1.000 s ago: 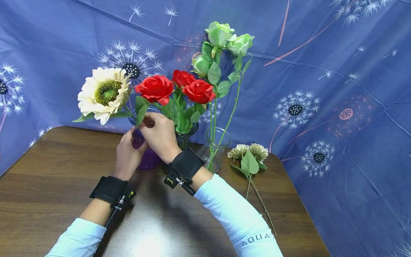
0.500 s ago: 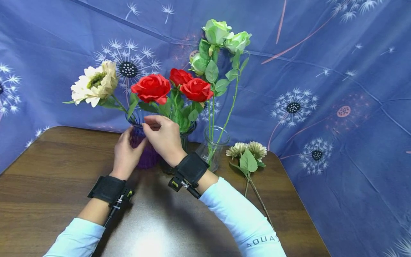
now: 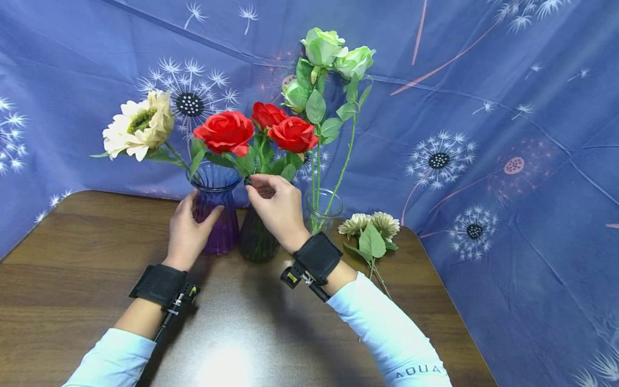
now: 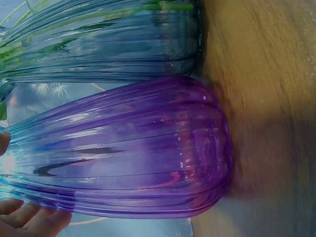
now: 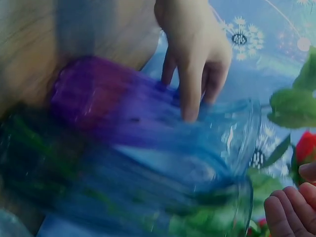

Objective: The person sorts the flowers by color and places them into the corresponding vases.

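Note:
A ribbed glass vase (image 3: 223, 215), blue at the top and purple below, stands upright at the left of the group. My left hand (image 3: 187, 228) holds it at the neck, fingers (image 4: 37, 219) on one side and thumb on the other. One cream sunflower (image 3: 140, 126) leans left out of its mouth. My right hand (image 3: 280, 209) is in front of the dark ribbed vase (image 3: 258, 236), near its rim, with loosely bent fingers (image 5: 291, 210) and nothing seen in them. Several red roses (image 3: 292, 134) stand in that dark vase. The right wrist view is blurred.
Behind my right hand a clear glass vase (image 3: 325, 207) holds tall pale green roses (image 3: 323, 47). Cream flowers (image 3: 369, 226) with a leafy stem lie on the wooden table (image 3: 72, 258) at the right. A blue patterned cloth (image 3: 483, 107) hangs behind.
The sunflower has tipped back to the left, and my right hand has let go of its stem and moved right, past the purple vase. My left hand stays at the vase.

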The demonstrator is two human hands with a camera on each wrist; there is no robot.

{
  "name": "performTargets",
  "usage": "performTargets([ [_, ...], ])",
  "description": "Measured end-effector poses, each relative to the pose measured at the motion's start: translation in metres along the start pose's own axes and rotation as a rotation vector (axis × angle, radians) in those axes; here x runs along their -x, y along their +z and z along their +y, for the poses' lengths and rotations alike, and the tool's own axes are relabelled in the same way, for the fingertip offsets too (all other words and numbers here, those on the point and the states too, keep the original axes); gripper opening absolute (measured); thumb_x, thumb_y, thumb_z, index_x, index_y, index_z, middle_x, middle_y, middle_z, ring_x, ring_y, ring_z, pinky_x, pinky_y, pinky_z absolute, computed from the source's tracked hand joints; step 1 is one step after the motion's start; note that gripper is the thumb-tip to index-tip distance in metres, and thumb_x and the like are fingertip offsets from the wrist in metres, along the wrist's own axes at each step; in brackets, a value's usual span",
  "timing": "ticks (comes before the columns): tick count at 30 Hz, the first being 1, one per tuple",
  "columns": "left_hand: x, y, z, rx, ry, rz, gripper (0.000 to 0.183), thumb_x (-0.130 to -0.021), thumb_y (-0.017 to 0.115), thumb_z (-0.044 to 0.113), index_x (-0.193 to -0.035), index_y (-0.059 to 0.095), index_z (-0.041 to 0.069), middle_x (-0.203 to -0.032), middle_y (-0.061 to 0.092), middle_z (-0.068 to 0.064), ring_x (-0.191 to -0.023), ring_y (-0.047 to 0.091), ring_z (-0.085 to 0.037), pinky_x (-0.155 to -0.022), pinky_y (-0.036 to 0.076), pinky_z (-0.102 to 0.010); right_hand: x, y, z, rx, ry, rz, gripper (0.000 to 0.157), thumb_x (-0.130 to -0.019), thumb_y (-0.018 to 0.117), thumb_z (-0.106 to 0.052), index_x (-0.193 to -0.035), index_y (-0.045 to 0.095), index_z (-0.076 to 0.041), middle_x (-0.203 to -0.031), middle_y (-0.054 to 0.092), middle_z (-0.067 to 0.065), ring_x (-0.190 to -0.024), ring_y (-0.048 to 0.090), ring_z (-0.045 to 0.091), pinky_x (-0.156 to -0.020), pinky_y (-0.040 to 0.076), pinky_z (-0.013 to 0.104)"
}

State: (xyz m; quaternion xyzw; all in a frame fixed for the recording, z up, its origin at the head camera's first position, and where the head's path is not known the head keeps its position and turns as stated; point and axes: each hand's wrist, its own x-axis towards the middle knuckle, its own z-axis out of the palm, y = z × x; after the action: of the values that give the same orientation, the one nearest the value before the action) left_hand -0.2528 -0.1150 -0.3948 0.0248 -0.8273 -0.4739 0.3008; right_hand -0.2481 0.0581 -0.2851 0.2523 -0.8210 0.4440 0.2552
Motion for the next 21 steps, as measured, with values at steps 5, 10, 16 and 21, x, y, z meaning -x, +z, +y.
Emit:
performTargets([
  [5, 0.0, 0.001, 0.0, 0.013, 0.011, 0.018, 0.062, -0.082, 0.071, 0.021, -0.131, 0.045, -0.008, -0.126, 0.053, -0.03, -0.116, 0.051, -0.044, -0.098, 0.04, -0.053, 0.001, -0.022, 0.012, 0.004, 0.036, 0.049, 0.02, -0.081, 0.068, -0.008, -0.098, 0.07, 0.002, -0.087, 0.072, 0.013, -0.074, 0.069, 0.021, -0.067, 0.056, 0.022],
  [10, 0.0, 0.001, 0.001, 0.018, 0.008, 0.02, 0.062, -0.082, 0.071, 0.02, -0.131, 0.045, -0.007, -0.125, 0.053, -0.03, -0.114, 0.052, -0.044, -0.096, 0.041, -0.054, 0.004, -0.049, 0.024, 0.062, 0.051, 0.093, 0.02, -0.082, 0.068, -0.009, -0.099, 0.07, 0.001, -0.089, 0.072, 0.013, -0.075, 0.069, 0.022, -0.069, 0.057, 0.029],
  [16, 0.0, 0.0, 0.002, 0.003, -0.001, 0.014, 0.062, -0.083, 0.071, 0.022, -0.13, 0.045, -0.009, -0.125, 0.053, -0.03, -0.115, 0.051, -0.045, -0.097, 0.04, -0.053, 0.008, -0.08, 0.039, 0.126, 0.086, 0.151, 0.018, -0.082, 0.068, -0.009, -0.097, 0.071, 0.0, -0.089, 0.072, 0.014, -0.074, 0.069, 0.024, -0.069, 0.056, 0.028],
  [21, 0.0, -0.001, 0.002, -0.005, -0.008, 0.001, 0.064, -0.083, 0.07, 0.023, -0.131, 0.043, -0.01, -0.126, 0.052, -0.03, -0.115, 0.05, -0.045, -0.098, 0.04, -0.053, 0.015, -0.109, 0.055, 0.159, 0.159, 0.211, 0.02, -0.083, 0.068, -0.011, -0.099, 0.071, 0.0, -0.088, 0.072, 0.014, -0.072, 0.067, 0.016, -0.066, 0.051, 0.014],
])
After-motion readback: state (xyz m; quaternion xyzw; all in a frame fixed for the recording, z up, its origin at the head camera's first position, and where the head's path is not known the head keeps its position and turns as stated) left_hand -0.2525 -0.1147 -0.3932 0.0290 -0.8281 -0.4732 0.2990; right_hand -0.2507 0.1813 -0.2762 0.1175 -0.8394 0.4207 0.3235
